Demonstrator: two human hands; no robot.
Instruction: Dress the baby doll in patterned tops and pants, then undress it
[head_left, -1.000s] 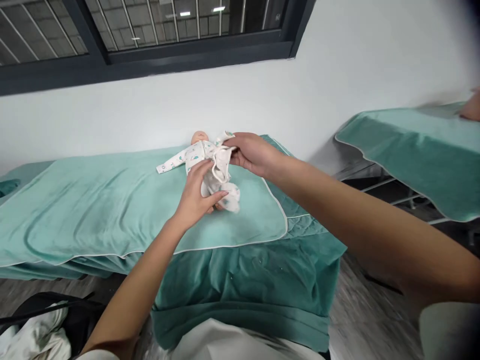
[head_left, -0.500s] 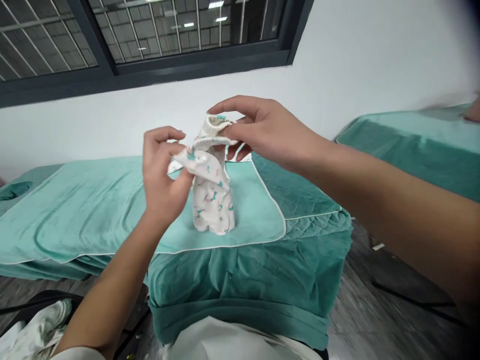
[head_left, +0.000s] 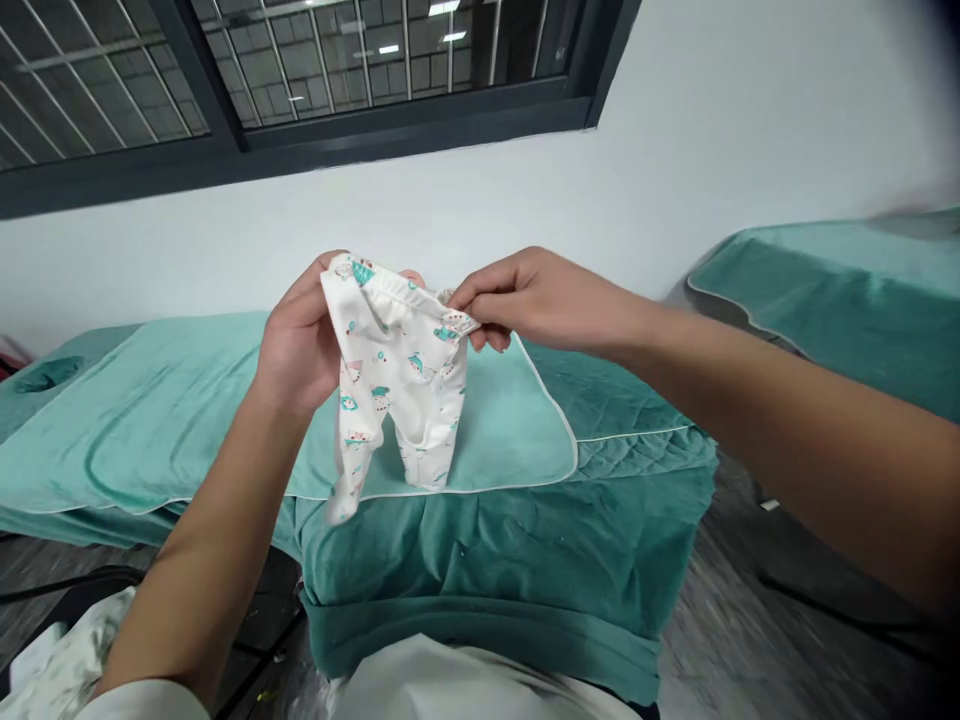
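A pair of small white baby pants [head_left: 409, 370] with a teal and pink print hangs by its waistband between my hands, both legs dangling. My left hand [head_left: 304, 335] is closed on the left end of the waistband, some of its fingers hidden behind the cloth. At the other end, my right hand [head_left: 517, 300] pinches the waistband between thumb and fingers. Below and behind the pants lies a light teal cover [head_left: 517, 430] with a white edge, spread over a darker green bed [head_left: 487, 560].
Another green-covered bed [head_left: 840, 290] stands at the right. A barred window [head_left: 360, 60] is set in the white wall behind. Crumpled pale cloth [head_left: 67, 655] lies at the lower left on something dark. Thin dark legs or bars show near the floor on both sides.
The pants went from bunched and twisted to hanging open with both legs visible. My left hand shifted slightly left, and my right hand came down a little.
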